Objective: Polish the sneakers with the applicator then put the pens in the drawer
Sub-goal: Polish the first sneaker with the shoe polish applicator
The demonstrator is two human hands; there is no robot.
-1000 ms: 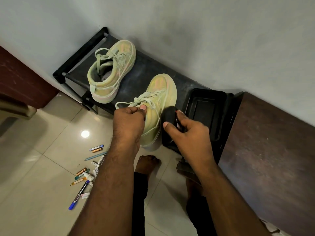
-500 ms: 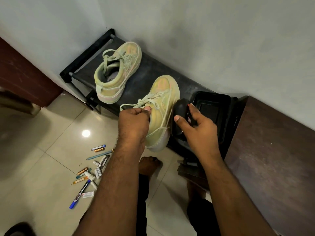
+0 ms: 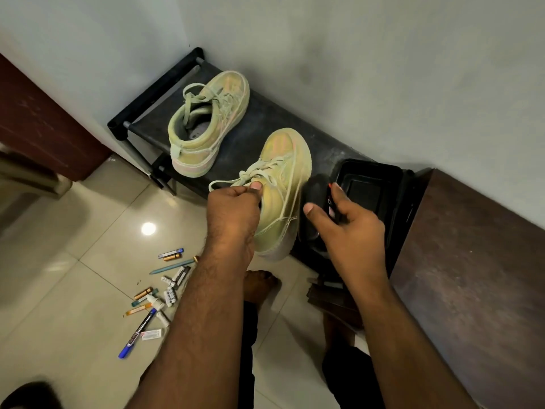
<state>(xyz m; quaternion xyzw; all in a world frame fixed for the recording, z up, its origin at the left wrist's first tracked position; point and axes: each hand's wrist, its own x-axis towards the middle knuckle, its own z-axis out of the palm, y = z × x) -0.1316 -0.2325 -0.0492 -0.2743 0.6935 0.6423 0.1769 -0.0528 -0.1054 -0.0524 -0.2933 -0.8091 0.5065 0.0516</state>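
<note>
Two pale yellow-green sneakers sit on a low black shoe rack (image 3: 324, 146) against the wall. My left hand (image 3: 233, 211) grips the near sneaker (image 3: 283, 184) at its tongue and laces, holding it at the rack's front edge. My right hand (image 3: 348, 228) holds a black polish applicator (image 3: 315, 190) pressed against that sneaker's right side. The far sneaker (image 3: 206, 122) stands alone at the rack's left end. Several pens and markers (image 3: 156, 296) lie scattered on the tiled floor to the lower left.
An open black plastic tray (image 3: 395, 178) sits on the rack's right end beside a dark brown wooden cabinet (image 3: 472, 276). A dark wooden door (image 3: 38, 119) stands at the left. My bare foot (image 3: 259, 284) rests on the floor below the sneaker.
The applicator in my right hand has moved up along the near sneaker's right side. My left hand keeps its grip on the laces. The view has shifted slightly.
</note>
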